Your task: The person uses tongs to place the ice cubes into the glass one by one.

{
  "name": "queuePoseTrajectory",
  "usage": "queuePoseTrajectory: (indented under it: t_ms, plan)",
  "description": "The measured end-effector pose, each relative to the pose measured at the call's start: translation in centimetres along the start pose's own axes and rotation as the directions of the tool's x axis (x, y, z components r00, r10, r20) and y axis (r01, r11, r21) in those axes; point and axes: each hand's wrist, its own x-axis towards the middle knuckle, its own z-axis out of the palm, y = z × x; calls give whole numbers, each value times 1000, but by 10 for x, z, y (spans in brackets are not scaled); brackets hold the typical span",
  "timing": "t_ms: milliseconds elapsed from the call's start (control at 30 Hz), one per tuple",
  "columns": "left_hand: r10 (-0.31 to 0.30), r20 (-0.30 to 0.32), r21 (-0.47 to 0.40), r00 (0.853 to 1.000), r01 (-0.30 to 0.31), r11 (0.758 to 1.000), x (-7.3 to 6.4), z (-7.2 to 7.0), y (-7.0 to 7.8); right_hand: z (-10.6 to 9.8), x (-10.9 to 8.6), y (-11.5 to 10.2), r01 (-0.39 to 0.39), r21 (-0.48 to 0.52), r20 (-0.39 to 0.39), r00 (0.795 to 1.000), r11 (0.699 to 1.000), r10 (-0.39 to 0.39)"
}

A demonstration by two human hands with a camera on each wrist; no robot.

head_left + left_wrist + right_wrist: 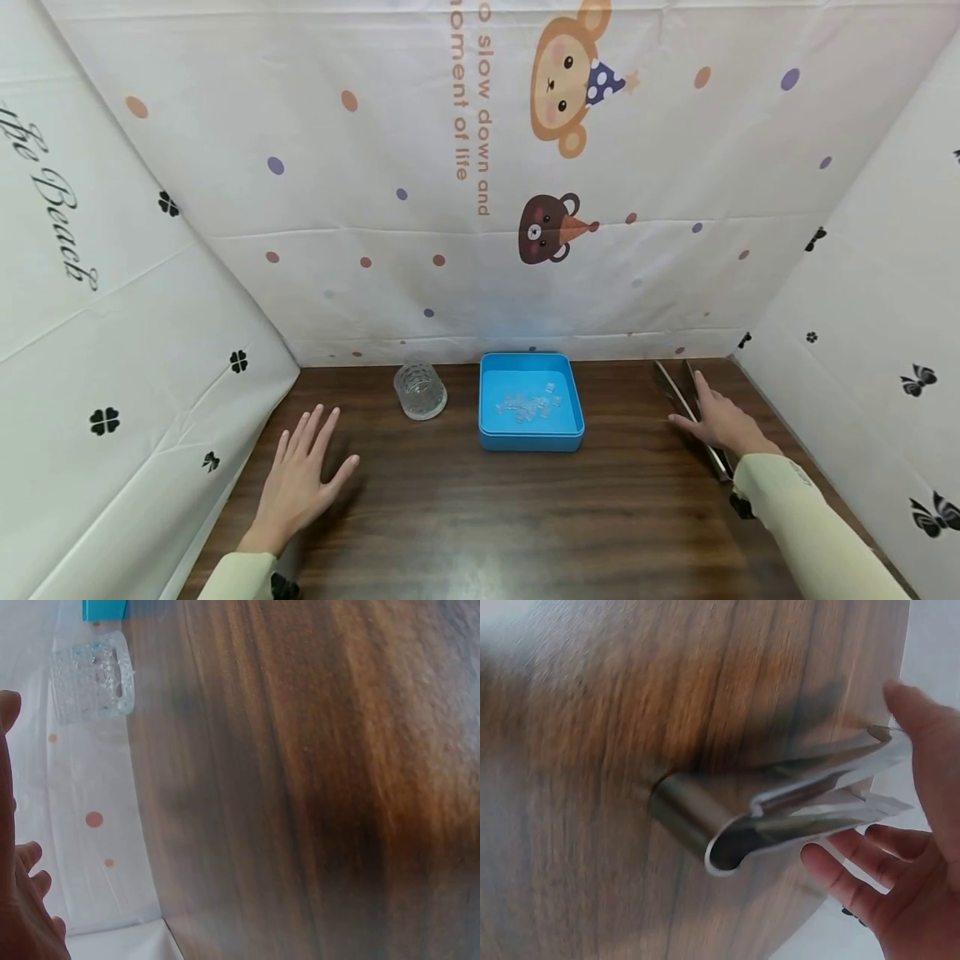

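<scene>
- Lying near the table's far right corner, the metal tongs [780, 829] sit within the spread right hand [727, 421], their two arms apart and the bent end toward the near edge.
- The right thumb is on one side of the tongs and the other fingers on the opposite side, loosely apart; whether any fingertip touches the metal, I cannot tell.
- The left hand [296, 487] is toward the table's left edge, fingers and thumb spread wide, with the patterned glass [420, 392] the nearest thing to it.
- The glass stands near the far edge, left of the blue tray [531, 442].
- The tray is close to the middle of the far edge, small clear pieces [522, 407] scattered on its floor.
- The table [450, 500] is dark brown wood grain, shiny near the front.
- White sheets [315, 200] rise behind and at both sides, printed with dots, lettering, clovers, bows and two animal heads.
- Both sleeves [817, 525] are pale green.
</scene>
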Motion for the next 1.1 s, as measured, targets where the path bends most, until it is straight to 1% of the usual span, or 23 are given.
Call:
queuePoseTrajectory:
  t_ms: [267,467,600,767,900,967,1100]
  plan:
    - [-3,2,-2,1000,3,1000,-2,-1,-1,-4,3,-3,-50,-19,43,998,999,51]
    - [-10,1,-7,1000,10,1000,-2,-1,-2,-6,4,-2,-93,2,79,993,996,93]
    - [-19,1,-19,1000,19,1000,-2,1,-2,-5,6,1,-98,19,93,991,995,96]
    - [-19,-13,-41,1000,18,999,0,2,1,-3,8,6,-88,25,82,993,996,86]
    - [-30,-19,-93,999,28,995,7,2,9,-2,8,8,-85,31,75,994,996,83]
    - [-49,4,-133,999,49,990,13,2,15,-2,8,8,-85,35,70,994,996,82]
    - [-91,73,-224,993,105,969,25,3,27,-1,9,7,-77,47,58,996,996,74]
